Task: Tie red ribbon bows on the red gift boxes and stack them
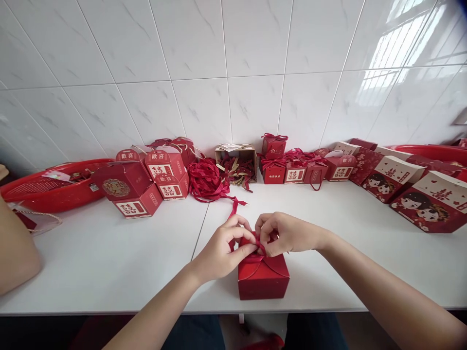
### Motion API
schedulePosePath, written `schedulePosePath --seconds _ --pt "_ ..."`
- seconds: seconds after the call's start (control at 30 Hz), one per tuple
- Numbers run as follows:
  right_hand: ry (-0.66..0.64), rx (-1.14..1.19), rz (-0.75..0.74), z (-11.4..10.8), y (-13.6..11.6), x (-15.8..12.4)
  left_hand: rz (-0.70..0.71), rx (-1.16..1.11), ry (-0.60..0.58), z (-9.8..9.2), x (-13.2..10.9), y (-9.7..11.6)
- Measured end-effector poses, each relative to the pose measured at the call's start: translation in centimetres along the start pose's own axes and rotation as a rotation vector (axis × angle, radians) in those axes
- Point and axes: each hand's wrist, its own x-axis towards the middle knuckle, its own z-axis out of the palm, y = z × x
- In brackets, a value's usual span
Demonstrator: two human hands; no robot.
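A closed red box [263, 282] with curved, overlapping top flaps sits near the table's front edge. Red ribbon [254, 258] lies across its top, and one end trails up behind it. My left hand [228, 245] comes in from the left, thumb and fingers pinching the ribbon above the lid. From the right, my right hand [282, 235] pinches the same ribbon with bent fingers, close beside the left fingertips. The fingers partly hide the place where the ribbon strands meet.
Along the tiled wall stand a heap of red ribbon [207, 179], an open box of ribbon pieces [239, 167] and several red gift boxes [168, 175]. Red baskets [62, 201] flank them. Larger printed boxes [432, 201] stand right; someone's arm [16, 243] shows left.
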Motion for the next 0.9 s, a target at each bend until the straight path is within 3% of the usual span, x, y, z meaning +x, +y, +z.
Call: schedulePosePath --seconds 0.2,0.47,0.63,0.73,0.9 --pt "0.310 -0.161 0.063 0.6 1.3 -2.7 -0.086 0.213 0.030 -2.3 -2.1 -0.7" --pt "0.521 -0.285 -0.055 2.5 1.0 -2.7 -0.060 -0.085 -0.133 -1.9 -0.7 0.5" --pt "0.681 -0.545 -0.145 3.2 1.8 -2.8 -0.076 -0.112 -0.059 -1.0 0.3 0.0" --pt "0.711 -0.621 -0.199 3.6 2.5 -2.8 -0.085 -0.146 -0.027 -0.6 0.6 -0.5" --pt "0.782 -0.791 -0.238 3.2 3.2 -3.4 -0.091 0.135 0.100 -0.5 0.3 -1.0"
